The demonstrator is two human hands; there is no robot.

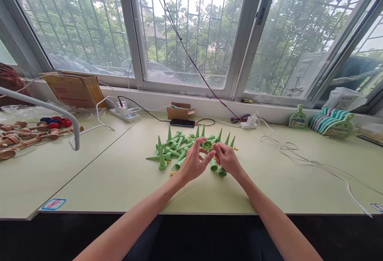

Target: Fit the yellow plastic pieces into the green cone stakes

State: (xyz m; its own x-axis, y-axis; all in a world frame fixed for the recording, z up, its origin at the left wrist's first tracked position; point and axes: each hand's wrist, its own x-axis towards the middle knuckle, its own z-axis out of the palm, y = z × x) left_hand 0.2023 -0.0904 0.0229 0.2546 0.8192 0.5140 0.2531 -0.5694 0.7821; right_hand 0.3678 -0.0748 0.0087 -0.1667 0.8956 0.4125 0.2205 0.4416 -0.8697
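Observation:
Above the middle of the table, my left hand curls its index finger and thumb about a green plastic watering spike, whose round hollow end faces me. My right hand is closed in a pinch right beside that end; what its fingertips hold is too small to make out. Behind and around both hands spreads a pile of similar green spikes, some upright on their wide ends, others lying down. Small yellow pieces show among them. Part of the pile is hidden by my hands.
A black phone lies behind the pile near a small cardboard box. Power strips and white cables run along the back and right. Wooden toys lie left, past a grey metal bar. Small dustpans stand right.

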